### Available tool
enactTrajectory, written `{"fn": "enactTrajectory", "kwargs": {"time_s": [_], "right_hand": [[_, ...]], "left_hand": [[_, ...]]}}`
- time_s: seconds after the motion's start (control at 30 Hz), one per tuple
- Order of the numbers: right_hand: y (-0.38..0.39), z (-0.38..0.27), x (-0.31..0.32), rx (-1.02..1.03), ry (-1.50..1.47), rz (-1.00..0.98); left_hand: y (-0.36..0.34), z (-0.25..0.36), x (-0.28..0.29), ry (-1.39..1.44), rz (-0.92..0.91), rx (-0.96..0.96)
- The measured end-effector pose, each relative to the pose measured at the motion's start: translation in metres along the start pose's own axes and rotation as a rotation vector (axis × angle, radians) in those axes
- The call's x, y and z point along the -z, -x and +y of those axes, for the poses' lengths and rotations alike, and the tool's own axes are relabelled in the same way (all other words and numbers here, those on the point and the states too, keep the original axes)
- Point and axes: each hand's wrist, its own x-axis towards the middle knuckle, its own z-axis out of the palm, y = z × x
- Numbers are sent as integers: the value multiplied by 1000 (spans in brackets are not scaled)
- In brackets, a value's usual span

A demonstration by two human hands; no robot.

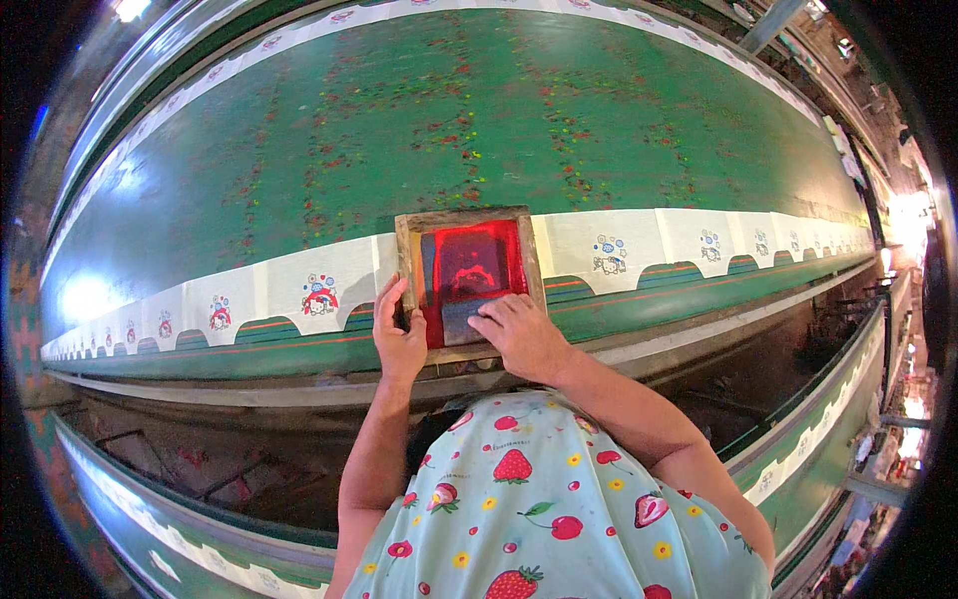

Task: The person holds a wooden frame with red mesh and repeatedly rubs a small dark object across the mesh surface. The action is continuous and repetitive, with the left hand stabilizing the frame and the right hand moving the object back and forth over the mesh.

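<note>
A wooden screen-printing frame lies over the row of white fabric pieces on the green table. Wet red ink covers much of its mesh. My left hand holds the frame's left side, thumb and fingers curved about the edge. Inside the frame, toward its near side, my right hand grips a grey-blue squeegee with bent fingers; its fingertips hide part of it. Left of the frame, a printed motif carries red; the motif on the right shows blue and outlines without that red.
The long green table is speckled with red and yellow ink. Another white fabric strip runs along its far edge. A pale rail follows the near edge. Behind me, at lower left, stands another green table with fabric pieces.
</note>
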Motion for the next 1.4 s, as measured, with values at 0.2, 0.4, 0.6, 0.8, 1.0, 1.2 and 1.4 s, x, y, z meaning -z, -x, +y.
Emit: {"fn": "enactTrajectory", "kwargs": {"time_s": [0.2,0.4,0.6,0.8,1.0,1.2,1.4], "right_hand": [[17,-28,3,-57,8,-25],[35,-33,7,-99,-124,36],[70,-29,12,-429,-271,328],[107,3,8,-602,-611,420],[159,49,35,-610,-557,459],[221,112,83,-610,-542,496],[262,151,109,-598,-590,466]], "left_hand": [[-2,0,0,-29,-31,5],[-4,-11,0,-144,-84,-22],[-9,-11,0,-69,-55,74],[-6,16,-17,-56,-21,-15],[9,46,-93,-33,-40,-18],[35,72,-192,12,-25,7],[54,73,-243,159,-28,88]]}}
